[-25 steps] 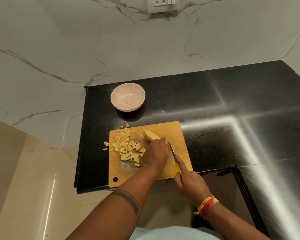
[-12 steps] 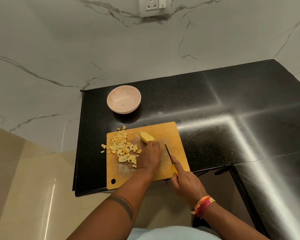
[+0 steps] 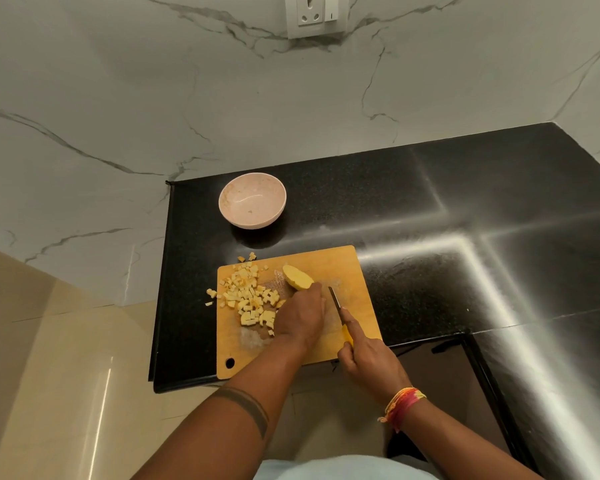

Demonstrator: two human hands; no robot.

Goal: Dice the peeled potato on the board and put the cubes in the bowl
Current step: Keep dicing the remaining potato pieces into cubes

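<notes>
A wooden cutting board [image 3: 340, 268] lies on the black counter. On it a peeled potato piece [image 3: 297, 277] pokes out beyond my left hand [image 3: 302, 317], which holds it down with curled fingers. Several potato cubes [image 3: 250, 299] are heaped on the board's left side, a few spilled onto the counter. My right hand [image 3: 369, 362] grips a yellow-handled knife [image 3: 336, 301], its blade resting on the board just right of my left hand. A pink bowl [image 3: 252, 199] stands behind the board, apparently with nothing in it.
The black counter [image 3: 465, 220] stretches to the right and wraps toward me. Its left edge is close to the board and drops to a tiled floor. A marble wall with a socket [image 3: 314, 13] rises behind.
The view has shifted slightly. Both hands and the knife keep nearly the same places on the board; the potato piece and cubes have not visibly moved.
</notes>
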